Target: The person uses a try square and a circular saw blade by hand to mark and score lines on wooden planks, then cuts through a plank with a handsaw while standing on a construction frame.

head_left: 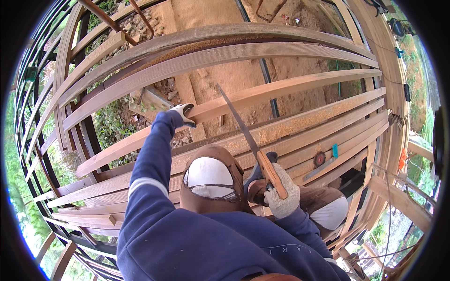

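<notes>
My right hand [284, 195], in a pale knit glove, is closed round the wooden handle of a handsaw [244, 129]. The saw's long blade slants away to the upper left. It crosses over a wooden plank [262, 93], with its tip beyond the plank's far edge; whether the teeth touch the wood I cannot tell. To the left of the blade, my left hand [184, 115], in a white and dark glove, grips the same plank from above. My left arm is stretched out forward. Both my knees are bent, with white pads on brown trousers.
Several long planks [300, 119] run side by side, sawdust on some, with gaps over sandy ground [225, 70]. A round saw blade [319, 159], a teal item [334, 151] and a flat metal strip [318, 169] lie at right. Rusty rods [108, 21] stand at far left.
</notes>
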### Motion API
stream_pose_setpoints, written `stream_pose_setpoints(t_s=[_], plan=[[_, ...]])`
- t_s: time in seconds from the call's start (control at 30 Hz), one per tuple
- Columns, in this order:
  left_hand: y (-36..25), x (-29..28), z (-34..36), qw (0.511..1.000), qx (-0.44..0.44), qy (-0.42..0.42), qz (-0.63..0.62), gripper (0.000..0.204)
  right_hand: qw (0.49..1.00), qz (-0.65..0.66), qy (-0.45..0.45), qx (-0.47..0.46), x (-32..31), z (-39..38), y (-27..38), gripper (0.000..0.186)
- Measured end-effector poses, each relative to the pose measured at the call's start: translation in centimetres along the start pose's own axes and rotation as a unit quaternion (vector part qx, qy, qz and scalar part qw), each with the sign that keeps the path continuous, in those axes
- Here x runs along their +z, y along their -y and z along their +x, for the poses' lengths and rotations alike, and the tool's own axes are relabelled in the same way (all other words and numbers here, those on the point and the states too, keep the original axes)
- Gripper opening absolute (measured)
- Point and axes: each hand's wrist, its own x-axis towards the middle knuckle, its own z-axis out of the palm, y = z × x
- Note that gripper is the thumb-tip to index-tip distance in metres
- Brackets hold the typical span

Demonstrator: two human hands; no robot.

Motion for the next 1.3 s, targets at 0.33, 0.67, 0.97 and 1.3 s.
stream_pose_setpoints(t_s=[0.33, 0.67, 0.97, 1.3], plan=[[-3.1, 2.1, -2.8, 0.975, -0.094, -0.094, 0.178, 0.1, 1.0, -0.001, 0.019, 0.025, -0.5, 1.2, 2.1, 0.059], [-3.2, 5.3, -3.8, 0.961, -0.104, -0.155, 0.205, 0.097, 0.996, -0.08, 0.043, 0.014, -1.3, 2.3, 3.3, 0.055], [-3.7, 5.6, -4.3, 0.959, -0.109, -0.167, 0.2, 0.097, 0.995, -0.081, 0.056, 0.025, -1.4, 0.5, 3.7, 0.059], [-2.2, 6.0, -3.6, 0.962, -0.094, -0.161, 0.199, 0.102, 0.989, -0.007, 0.05, 0.141, -1.7, 0.5, 5.8, 0.057]])
